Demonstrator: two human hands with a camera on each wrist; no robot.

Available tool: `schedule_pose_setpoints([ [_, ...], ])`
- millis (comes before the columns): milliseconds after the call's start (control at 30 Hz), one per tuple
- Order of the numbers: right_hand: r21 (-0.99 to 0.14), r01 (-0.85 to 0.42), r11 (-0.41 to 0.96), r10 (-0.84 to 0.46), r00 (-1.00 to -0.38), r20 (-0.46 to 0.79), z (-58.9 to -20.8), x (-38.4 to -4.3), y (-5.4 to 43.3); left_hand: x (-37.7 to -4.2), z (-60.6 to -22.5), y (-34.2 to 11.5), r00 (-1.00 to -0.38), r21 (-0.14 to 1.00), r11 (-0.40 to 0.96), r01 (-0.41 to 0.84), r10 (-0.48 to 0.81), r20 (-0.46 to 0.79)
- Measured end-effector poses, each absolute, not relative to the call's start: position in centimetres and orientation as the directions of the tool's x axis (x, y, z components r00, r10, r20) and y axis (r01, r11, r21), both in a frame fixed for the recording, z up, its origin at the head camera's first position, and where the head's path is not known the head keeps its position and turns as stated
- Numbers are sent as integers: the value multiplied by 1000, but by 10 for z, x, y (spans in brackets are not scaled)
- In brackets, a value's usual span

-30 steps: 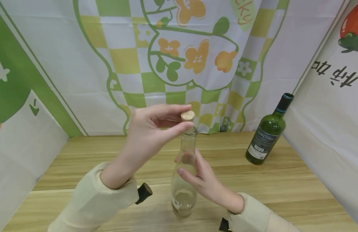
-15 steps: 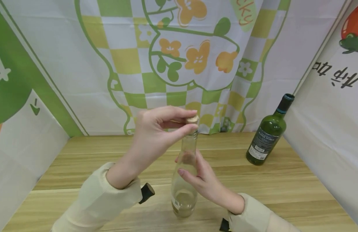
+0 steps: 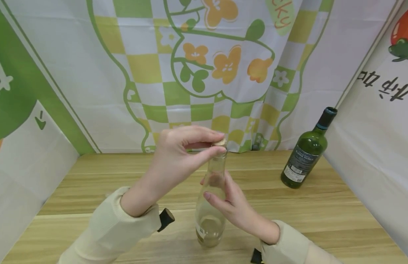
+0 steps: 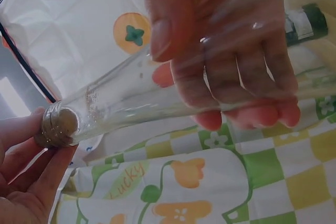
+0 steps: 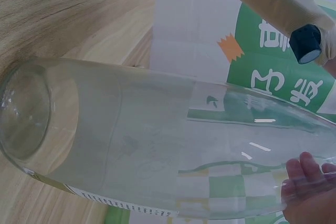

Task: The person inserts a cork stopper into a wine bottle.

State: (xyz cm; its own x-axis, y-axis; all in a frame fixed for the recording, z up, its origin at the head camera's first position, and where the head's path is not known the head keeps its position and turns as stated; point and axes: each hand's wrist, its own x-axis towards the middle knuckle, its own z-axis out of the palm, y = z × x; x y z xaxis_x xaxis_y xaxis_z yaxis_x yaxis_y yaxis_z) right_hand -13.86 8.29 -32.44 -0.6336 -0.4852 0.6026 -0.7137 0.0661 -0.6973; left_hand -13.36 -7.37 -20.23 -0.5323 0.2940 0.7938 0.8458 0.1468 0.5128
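A clear glass bottle (image 3: 208, 220) stands upright on the wooden table in the head view. My right hand (image 3: 235, 201) grips it around the upper body, thumb in front, fingers behind the glass. At the mouth, my left hand (image 3: 182, 157) pinches a pale cork (image 3: 220, 142) between thumb and fingers. Through the neck in the left wrist view, the end of the cork (image 4: 67, 122) shows at the mouth; how deep it sits I cannot tell. The right wrist view has the bottle's wide body (image 5: 131, 135), with fingertips of the right hand (image 5: 307, 187) on it.
A dark green wine bottle (image 3: 304, 157) with a label stands at the right rear of the wooden table (image 3: 101, 176). A printed cloth (image 3: 177, 95) hangs behind the table, and printed panels close off both sides.
My left hand has moved slightly right and down with the cork, which is now lower at the bottle's mouth. The right hand and the bottle have stayed in place.
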Motion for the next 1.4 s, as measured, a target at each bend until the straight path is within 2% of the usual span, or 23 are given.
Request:
schedule_pose_setpoints([
  [400, -701, -711, 59, -494, -631, 598, -325, -139, 84, -136, -202, -74, -370, 299, 244, 923, 337, 866],
  [567, -700, -712, 62, -489, -633, 600, -326, -139, 84, -137, -202, -72, -332, 259, 239, 936, 353, 875],
  [1133, -698, -714, 54, -492, -628, 604, -327, -140, 83, -136, -202, -75, -341, 258, 264, 930, 348, 873],
  [1400, -709, -704, 55, -487, -638, 596, -327, -139, 83, -136, -209, -75, -416, 375, 184, 909, 337, 844],
])
